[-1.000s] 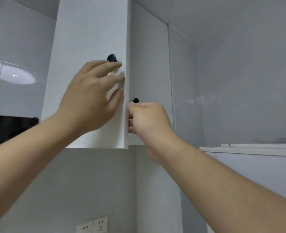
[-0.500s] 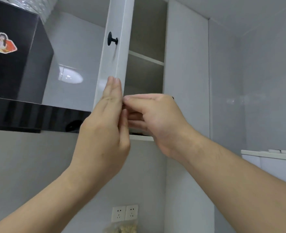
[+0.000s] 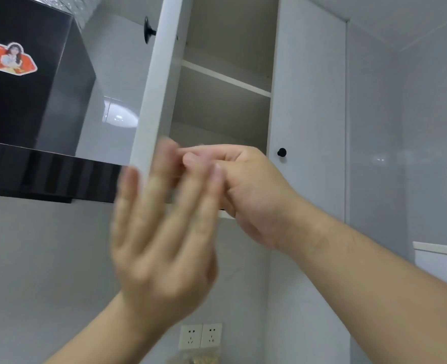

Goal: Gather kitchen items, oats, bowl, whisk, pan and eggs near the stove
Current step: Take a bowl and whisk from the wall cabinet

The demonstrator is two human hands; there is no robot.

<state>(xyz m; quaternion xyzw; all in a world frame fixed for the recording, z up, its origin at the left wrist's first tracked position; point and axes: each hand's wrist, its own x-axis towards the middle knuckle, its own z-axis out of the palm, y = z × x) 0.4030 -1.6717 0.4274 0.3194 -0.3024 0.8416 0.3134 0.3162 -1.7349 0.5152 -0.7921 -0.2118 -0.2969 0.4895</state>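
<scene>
White wall cabinet, left door (image 3: 159, 88) swung open with black knob (image 3: 148, 30), inner shelf (image 3: 225, 77) visible; right door (image 3: 309, 101) closed. Black range hood (image 3: 33, 174) at left, red sticker (image 3: 9, 59) on it. Grey wall (image 3: 46, 258) below, double socket (image 3: 200, 336). Glossy tiles (image 3: 427, 127) at right; lamp reflection (image 3: 119, 116) behind the open door.

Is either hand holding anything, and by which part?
Left hand: fingers straight, nothing held. Right hand: curled beside the cabinet door; the blurred left hand hides whether it has a grip.

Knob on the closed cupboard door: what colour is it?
The knob is black; head view.
</scene>
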